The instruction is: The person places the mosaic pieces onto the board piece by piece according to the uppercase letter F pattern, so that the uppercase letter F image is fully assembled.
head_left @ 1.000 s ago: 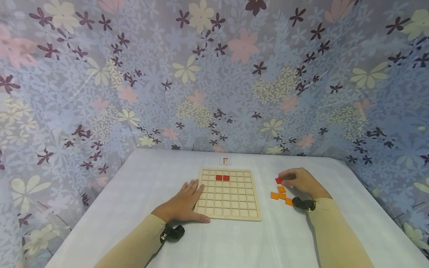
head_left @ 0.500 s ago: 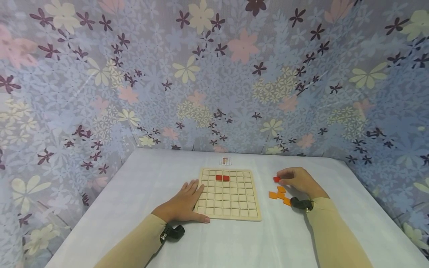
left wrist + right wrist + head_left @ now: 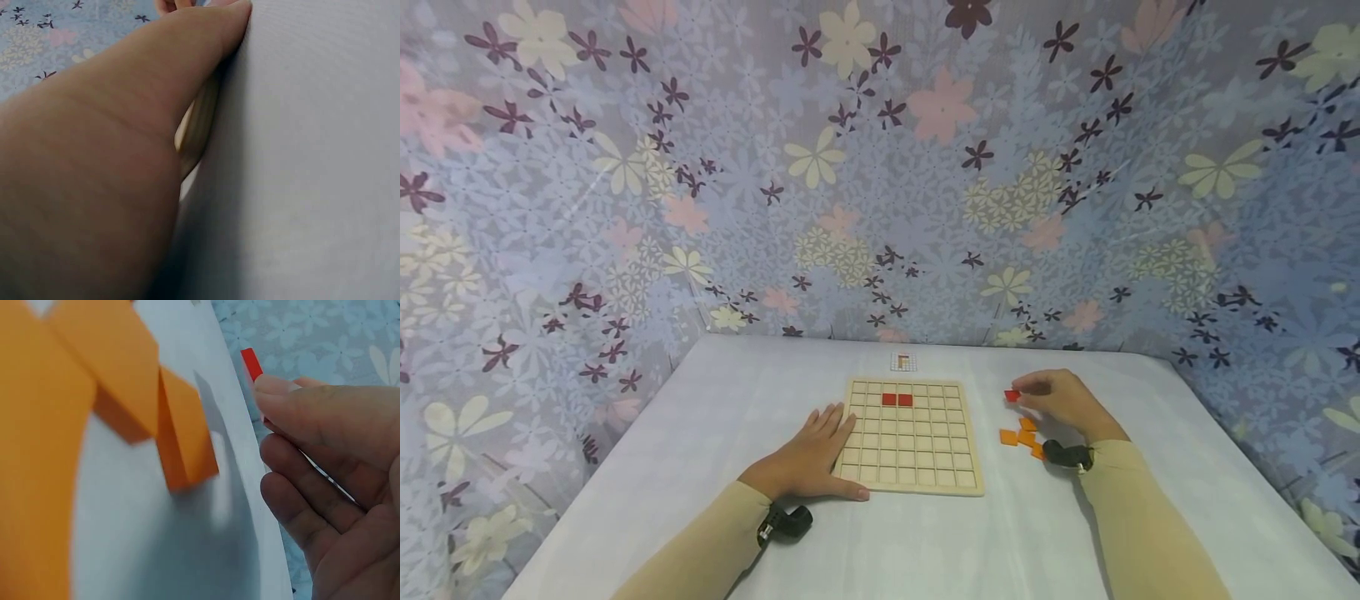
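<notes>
In the head view a wooden grid board (image 3: pixel 917 458) lies on the table, with two red square tiles (image 3: pixel 897 400) side by side in cells near its far edge. My left hand (image 3: pixel 808 458) rests at the board's left edge, fingers spread over the rim and thumb along the near corner. To the right of the board my right hand (image 3: pixel 1063 402) pinches a red tile (image 3: pixel 251 364) between thumb and fingers, raised off the table in the right wrist view. Several orange tiles (image 3: pixel 1009 437) lie in a loose group just nearer than that hand.
A small printed card (image 3: pixel 903 362) with a coloured grid pattern lies behind the board. The white-covered table (image 3: pixel 895 550) meets a flowered cloth backdrop (image 3: pixel 880 167) at its far edge. Each wrist wears a black camera.
My right hand has moved slightly left and away from me with the red tile, lifting it away from the orange tiles. The left hand stays on the board.
</notes>
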Tool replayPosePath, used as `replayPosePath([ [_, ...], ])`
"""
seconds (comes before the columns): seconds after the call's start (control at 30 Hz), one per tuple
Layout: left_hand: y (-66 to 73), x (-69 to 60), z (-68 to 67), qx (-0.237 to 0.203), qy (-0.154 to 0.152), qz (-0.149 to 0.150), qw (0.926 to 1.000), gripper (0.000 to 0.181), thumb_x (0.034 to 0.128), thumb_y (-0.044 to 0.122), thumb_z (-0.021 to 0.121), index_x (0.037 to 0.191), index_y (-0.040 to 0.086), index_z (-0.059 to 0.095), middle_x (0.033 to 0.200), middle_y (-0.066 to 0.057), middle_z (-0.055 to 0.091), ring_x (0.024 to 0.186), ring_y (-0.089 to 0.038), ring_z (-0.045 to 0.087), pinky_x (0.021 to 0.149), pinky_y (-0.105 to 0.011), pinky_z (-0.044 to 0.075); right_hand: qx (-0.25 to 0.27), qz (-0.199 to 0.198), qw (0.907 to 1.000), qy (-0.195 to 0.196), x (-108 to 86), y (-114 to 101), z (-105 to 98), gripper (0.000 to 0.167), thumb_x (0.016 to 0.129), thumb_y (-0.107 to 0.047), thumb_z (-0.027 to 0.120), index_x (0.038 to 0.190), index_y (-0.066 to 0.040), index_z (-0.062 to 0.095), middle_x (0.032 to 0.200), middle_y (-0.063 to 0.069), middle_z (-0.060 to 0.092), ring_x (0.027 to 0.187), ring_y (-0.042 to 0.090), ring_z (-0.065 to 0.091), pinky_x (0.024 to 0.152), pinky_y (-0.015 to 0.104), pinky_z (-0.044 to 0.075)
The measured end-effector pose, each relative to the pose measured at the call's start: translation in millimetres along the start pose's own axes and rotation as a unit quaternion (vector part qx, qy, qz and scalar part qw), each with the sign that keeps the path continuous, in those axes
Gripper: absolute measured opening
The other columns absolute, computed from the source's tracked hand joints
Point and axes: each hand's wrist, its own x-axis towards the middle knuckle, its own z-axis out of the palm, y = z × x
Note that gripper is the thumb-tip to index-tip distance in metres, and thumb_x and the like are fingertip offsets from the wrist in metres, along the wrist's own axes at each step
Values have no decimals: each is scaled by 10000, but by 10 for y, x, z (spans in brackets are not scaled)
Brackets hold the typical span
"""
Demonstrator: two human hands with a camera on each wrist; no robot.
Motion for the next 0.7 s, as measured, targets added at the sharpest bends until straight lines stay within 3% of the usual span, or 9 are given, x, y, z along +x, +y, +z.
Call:
replayPosePath([
  [0.2, 14, -13, -19, -28, 4, 59, 10000, 1317, 805, 909, 582, 1673, 1, 186, 1717, -257, 71, 1582, -400, 52, 1248, -550, 52, 107, 17, 9999, 71, 13, -176, 68, 344, 972, -218, 793, 1284, -78, 760, 1297, 155, 703, 1211, 378, 632, 1050, 593, 467],
  [0.7, 13, -15, -32, -68, -17, 63, 10000, 1319, 805, 912, 578, 1673, 0, 184, 1715, -263, 65, 1581, -406, 47, 1248, -551, 52, 339, -653, 9973, 31, 140, -522, 357, 308, 959, -155, 799, 1245, -46, 775, 1240, 125, 730, 1178, 345, 663, 1040, 554, 484],
])
